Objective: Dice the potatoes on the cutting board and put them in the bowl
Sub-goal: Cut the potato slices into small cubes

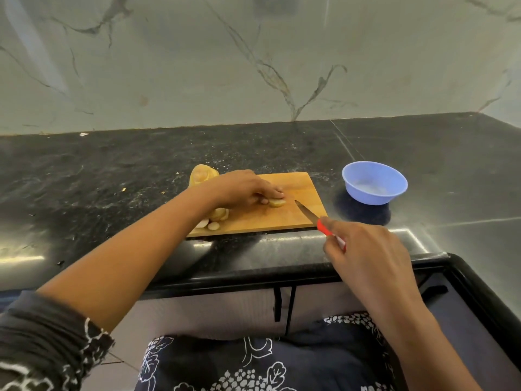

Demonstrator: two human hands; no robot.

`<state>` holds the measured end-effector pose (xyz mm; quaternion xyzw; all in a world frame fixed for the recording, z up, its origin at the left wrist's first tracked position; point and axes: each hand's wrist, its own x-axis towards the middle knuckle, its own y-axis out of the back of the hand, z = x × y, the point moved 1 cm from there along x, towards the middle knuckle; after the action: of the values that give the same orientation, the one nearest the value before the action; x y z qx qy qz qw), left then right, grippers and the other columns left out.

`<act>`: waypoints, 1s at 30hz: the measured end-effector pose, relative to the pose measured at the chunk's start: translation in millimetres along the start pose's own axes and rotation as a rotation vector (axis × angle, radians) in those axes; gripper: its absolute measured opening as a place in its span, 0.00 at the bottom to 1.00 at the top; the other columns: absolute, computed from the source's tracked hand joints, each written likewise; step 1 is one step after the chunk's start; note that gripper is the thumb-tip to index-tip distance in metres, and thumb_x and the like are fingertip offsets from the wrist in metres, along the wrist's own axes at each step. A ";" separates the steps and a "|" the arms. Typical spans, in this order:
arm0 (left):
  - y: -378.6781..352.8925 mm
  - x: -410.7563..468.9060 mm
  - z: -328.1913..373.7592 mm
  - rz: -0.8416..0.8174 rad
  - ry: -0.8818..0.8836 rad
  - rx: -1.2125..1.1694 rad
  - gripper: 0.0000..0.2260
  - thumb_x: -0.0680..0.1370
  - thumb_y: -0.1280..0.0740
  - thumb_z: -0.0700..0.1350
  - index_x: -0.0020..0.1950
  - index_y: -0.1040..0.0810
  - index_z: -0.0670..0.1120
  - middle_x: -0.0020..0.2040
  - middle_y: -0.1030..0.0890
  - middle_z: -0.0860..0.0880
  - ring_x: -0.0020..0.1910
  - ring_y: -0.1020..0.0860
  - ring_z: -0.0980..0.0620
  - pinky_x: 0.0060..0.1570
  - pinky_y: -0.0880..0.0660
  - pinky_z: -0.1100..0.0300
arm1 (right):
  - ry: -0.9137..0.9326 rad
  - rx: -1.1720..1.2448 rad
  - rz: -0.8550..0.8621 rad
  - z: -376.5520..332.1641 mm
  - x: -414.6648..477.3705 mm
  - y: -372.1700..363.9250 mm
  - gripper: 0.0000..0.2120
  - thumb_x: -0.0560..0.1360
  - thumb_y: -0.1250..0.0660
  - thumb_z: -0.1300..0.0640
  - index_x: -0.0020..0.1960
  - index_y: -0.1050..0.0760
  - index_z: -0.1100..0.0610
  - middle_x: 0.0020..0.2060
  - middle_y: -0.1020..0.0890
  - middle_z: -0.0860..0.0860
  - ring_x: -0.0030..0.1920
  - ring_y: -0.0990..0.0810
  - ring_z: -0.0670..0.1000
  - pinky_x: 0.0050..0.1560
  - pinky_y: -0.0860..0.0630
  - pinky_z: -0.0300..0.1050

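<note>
A wooden cutting board (293, 218) lies on the black counter. My left hand (242, 190) rests over the board's middle, its fingertips pressing a small stack of potato slices (276, 203). More potato slices (215, 220) lie at the board's near left corner. A peeled potato (203, 174) sits at the board's far left edge, partly hidden by my left hand. My right hand (366, 252) grips a red-handled knife (313, 217), whose blade points toward the slices and stops just short of them. A blue plastic bowl (375, 183) stands to the right of the board.
The black stone counter (112, 176) runs left and right, with a marble wall (253, 66) behind it. Small crumbs lie scattered near the board. The counter's front edge and cabinet doors (284, 306) are below.
</note>
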<state>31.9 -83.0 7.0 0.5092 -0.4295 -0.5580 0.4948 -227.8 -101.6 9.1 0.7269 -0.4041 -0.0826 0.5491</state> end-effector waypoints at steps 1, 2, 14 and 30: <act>0.7 0.7 -1.3 0.012 -0.006 0.011 0.18 0.80 0.38 0.42 0.69 0.29 0.55 0.69 0.29 0.59 0.64 0.27 0.52 0.67 0.34 0.54 | -0.009 0.003 0.005 0.8 0.4 -0.2 0.19 0.78 0.41 0.54 0.66 0.28 0.41 0.37 0.19 0.46 0.36 0.24 0.48 0.35 0.27 0.44; 1.1 0.8 -1.2 0.032 -0.008 0.037 0.18 0.80 0.38 0.42 0.69 0.28 0.55 0.68 0.28 0.59 0.61 0.24 0.51 0.64 0.31 0.54 | -0.015 0.001 0.011 1.8 0.7 -0.7 0.19 0.78 0.41 0.54 0.66 0.28 0.41 0.38 0.19 0.46 0.37 0.24 0.49 0.36 0.27 0.44; -29.8 2.2 34.4 0.416 0.298 0.259 0.17 0.81 0.44 0.56 0.55 0.19 0.51 0.46 0.18 0.50 0.44 0.22 0.50 0.37 0.27 0.58 | -0.026 -0.008 0.020 7.0 25.5 -19.2 0.19 0.79 0.43 0.55 0.69 0.31 0.44 0.38 0.20 0.47 0.36 0.26 0.49 0.35 0.31 0.43; -42.5 0.0 41.6 0.561 0.328 0.167 0.14 0.81 0.41 0.53 0.60 0.20 0.52 0.58 0.18 0.52 0.55 0.20 0.52 0.71 0.40 0.49 | 0.000 0.020 0.072 8.4 37.3 -36.2 0.19 0.79 0.42 0.54 0.69 0.30 0.45 0.43 0.18 0.48 0.38 0.26 0.50 0.37 0.31 0.45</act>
<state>-14.3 -78.0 -30.1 0.4929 -0.5117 -0.2735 0.6484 -189.9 -130.5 -13.4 0.7174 -0.4309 -0.0585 0.5443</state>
